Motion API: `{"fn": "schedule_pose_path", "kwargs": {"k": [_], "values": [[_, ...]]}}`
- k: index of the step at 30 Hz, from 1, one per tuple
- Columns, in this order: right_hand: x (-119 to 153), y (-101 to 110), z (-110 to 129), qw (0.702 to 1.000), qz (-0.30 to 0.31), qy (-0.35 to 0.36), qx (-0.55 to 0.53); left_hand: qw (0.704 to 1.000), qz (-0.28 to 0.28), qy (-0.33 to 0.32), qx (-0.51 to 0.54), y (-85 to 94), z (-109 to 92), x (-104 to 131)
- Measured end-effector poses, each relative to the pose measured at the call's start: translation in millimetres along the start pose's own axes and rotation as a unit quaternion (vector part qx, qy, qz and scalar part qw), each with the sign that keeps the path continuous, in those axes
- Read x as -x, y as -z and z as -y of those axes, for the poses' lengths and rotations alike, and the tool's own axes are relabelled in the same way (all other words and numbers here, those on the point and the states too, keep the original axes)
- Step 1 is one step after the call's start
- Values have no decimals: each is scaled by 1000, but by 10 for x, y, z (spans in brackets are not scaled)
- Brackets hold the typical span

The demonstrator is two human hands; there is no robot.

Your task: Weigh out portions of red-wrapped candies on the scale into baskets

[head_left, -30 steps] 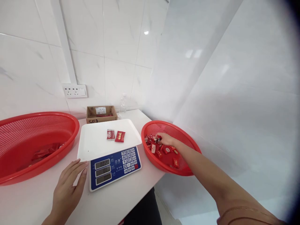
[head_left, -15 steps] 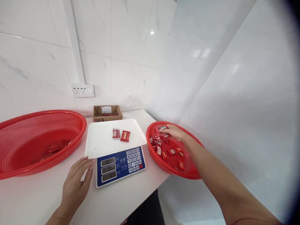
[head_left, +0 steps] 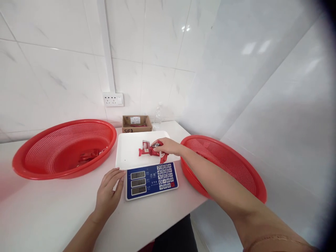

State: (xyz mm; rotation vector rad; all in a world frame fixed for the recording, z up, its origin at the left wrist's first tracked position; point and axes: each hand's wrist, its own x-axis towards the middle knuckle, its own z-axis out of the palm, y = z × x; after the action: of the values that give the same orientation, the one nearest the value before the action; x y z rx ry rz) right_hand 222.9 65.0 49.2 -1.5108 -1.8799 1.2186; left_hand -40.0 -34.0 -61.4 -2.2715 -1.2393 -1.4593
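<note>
My right hand [head_left: 168, 146] is over the white weighing pan [head_left: 128, 159] of a digital scale, its fingers closed around several red wrapped candies [head_left: 163, 157]. Beside those fingers, another red candy [head_left: 146, 144] lies on the pan. Part of the handful is hidden under my fingers. My left hand [head_left: 109, 190] rests at the scale's left front corner, fingers stretched out and holding nothing. Blue and tilted toward me, the scale's keypad panel [head_left: 152, 182] has three small displays on its left side.
A large red basket [head_left: 65, 127] with some red packets inside stands at left. Another red basket [head_left: 249, 171], partly behind my right forearm, is by the right wall. An open cardboard box [head_left: 131, 129] and a clear bottle [head_left: 158, 113] are behind the scale.
My right hand has moved left from the right basket to the scale pan, bringing several candies. My left hand stays by the scale's corner. The view has shifted, so things appear farther right.
</note>
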Motion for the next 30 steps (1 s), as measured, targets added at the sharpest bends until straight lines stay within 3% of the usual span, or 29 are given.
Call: {"fn": "schedule_pose_path", "kwargs": {"k": [8,15,19,25,30], "values": [[-229,98,4,986,-128,-24,103,1000,-5,6,4,-8,-2,2],[-282,-11,-39,958,-176,-17,227,1000,-11,11,0,17,-14,-16],[-159,-76,-45,944,-149,5,294,1000,-7,14,-6,23,-19,-22],[2,-72,-27,933,-39,9,357,1000,-6,25,3,28,-28,-23],[28,-109,93,931,-32,22,363,1000,-6,25,5,26,-25,-8]]}}
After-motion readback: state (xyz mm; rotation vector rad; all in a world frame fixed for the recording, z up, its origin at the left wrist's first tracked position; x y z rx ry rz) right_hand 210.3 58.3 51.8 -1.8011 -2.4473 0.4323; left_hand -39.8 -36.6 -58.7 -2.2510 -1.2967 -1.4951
